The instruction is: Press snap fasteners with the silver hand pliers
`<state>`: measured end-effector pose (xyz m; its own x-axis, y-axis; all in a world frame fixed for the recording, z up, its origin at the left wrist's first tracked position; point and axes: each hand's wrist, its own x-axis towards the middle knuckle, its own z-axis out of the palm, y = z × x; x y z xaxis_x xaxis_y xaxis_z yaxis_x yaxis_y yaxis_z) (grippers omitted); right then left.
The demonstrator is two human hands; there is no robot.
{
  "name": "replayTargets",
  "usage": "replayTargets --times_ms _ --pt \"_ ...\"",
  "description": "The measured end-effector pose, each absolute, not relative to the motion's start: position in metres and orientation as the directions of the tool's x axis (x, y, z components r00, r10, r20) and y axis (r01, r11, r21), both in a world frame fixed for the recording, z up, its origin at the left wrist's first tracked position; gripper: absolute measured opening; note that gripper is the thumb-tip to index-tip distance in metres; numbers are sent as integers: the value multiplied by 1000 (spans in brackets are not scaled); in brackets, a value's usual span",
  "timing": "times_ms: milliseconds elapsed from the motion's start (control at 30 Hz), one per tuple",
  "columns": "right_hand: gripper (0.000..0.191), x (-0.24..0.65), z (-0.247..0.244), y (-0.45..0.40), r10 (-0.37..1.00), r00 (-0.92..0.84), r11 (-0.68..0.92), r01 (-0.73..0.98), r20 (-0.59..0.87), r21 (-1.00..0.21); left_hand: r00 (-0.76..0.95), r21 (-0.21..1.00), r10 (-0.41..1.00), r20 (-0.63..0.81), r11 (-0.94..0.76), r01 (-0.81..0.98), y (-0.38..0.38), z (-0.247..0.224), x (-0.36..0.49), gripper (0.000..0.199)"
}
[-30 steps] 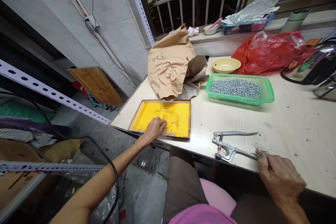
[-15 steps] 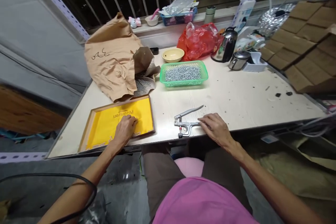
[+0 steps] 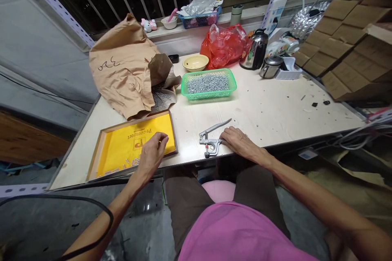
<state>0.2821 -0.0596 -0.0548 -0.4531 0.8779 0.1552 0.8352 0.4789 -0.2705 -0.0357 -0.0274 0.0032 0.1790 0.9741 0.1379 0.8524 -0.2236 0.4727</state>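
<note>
My left hand [image 3: 151, 157] hangs over a wooden tray [image 3: 101, 153] lined with a yellow printed sheet [image 3: 137, 140], its fingertips pinched together. I cannot tell whether they hold anything. Several small metal studs [image 3: 124, 164] lie scattered on the sheet near the front edge. My right hand [image 3: 240, 142] rests on the table, fingers against a pair of metal snap pliers [image 3: 211, 142] lying near the front edge. A green plastic basket [image 3: 208, 96] full of small metal studs [image 3: 208, 83] stands farther back, out of reach of both fingertips.
A crumpled brown paper bag [image 3: 122, 67] spills metal parts at its mouth. Behind stand a cream bowl [image 3: 195, 63], a red plastic bag [image 3: 223, 47] and a steel kettle [image 3: 255, 49]. Stacked cardboard sheets [image 3: 339, 57] overhang the table's right side. A cable crosses my left forearm.
The view has swung, bringing the whole table in front of me. My right hand has slid from the pliers' handle end toward their head. My left hand remains above the tray.
</note>
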Motion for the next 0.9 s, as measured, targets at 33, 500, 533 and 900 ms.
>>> replayTargets --times_ms 33,500,533,900 --pt "17 281 -54 -58 873 -454 487 824 176 -290 171 512 977 125 -211 832 -31 6 -28 24" --pt "15 281 -73 -47 911 -338 391 889 235 -240 208 735 974 -91 -75 674 -37 3 16 20" --pt "15 282 -72 -47 914 -335 389 886 230 -253 214 727 972 -93 -81 682 -37 3 19 20" --pt "17 278 -56 -12 934 -314 356 867 173 -350 218 803 965 -147 -12 595 -38 -2 38 23"
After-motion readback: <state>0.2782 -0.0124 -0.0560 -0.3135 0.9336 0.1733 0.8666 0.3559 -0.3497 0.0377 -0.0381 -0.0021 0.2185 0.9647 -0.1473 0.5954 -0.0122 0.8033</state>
